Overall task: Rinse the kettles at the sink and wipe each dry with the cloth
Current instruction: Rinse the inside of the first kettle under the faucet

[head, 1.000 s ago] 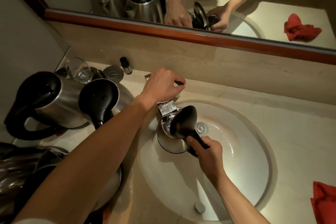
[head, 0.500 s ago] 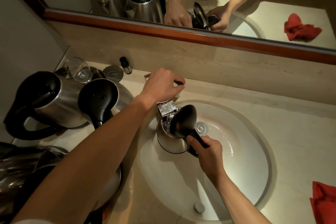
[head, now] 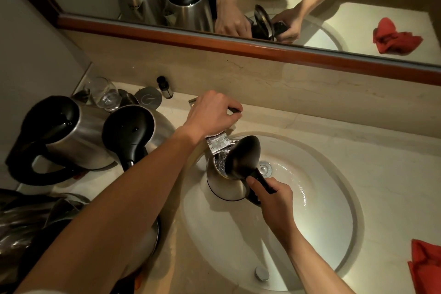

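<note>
kettle under the running tap, lid up

kettle sits in the sink, held upright under the faucet spout with its black lid flipped open; water runs into the mouth. my right hand has its fingers curled round the black handle at the kettle's near right side, thumb just below the lid. my left hand is on the tap behind the kettle, fingers bent and gripping its lever. two more steel kettles stand side by side on the counter to my left, lids shut. the red cloth lies at the counter's right edge, well apart from both hands. in the mirror one reflected kettle carries a small dark mark and a shirt shows some print, both too small and blurred for me to read. a round metal disc beside a glass bears a swirl logo.
</note>
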A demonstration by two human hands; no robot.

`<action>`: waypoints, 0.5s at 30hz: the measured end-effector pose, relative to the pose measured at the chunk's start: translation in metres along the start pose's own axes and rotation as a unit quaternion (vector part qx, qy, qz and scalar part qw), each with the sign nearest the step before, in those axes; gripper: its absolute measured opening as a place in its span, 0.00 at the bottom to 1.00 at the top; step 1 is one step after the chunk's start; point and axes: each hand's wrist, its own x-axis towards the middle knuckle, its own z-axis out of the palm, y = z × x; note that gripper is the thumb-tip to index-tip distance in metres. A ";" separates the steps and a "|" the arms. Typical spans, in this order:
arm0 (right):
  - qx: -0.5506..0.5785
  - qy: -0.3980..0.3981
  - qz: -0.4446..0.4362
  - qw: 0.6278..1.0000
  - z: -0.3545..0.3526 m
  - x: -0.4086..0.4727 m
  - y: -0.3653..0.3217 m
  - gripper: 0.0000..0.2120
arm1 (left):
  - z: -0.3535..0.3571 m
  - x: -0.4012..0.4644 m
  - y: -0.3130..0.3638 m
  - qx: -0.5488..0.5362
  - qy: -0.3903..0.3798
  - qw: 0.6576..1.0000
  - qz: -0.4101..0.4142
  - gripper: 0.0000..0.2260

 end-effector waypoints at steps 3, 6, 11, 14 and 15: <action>0.003 0.008 0.003 1.000 0.000 0.002 0.000 0.22 | 0.000 0.000 0.000 -0.002 -0.003 1.000 -0.001 0.09; 0.008 0.008 -0.001 1.000 -0.001 0.002 -0.001 0.21 | 0.000 0.000 0.000 -0.004 -0.002 1.000 -0.002 0.09; 0.007 0.016 0.002 1.000 -0.004 0.004 0.000 0.25 | 0.001 0.000 -0.001 -0.003 0.002 1.000 0.002 0.09; 0.007 0.017 -0.001 1.000 -0.005 0.003 -0.004 0.24 | 0.002 0.001 -0.002 -0.003 0.004 1.000 0.003 0.09; 0.006 0.017 -0.002 1.000 -0.005 0.002 -0.005 0.24 | 0.002 0.001 -0.002 -0.002 0.005 1.000 0.003 0.09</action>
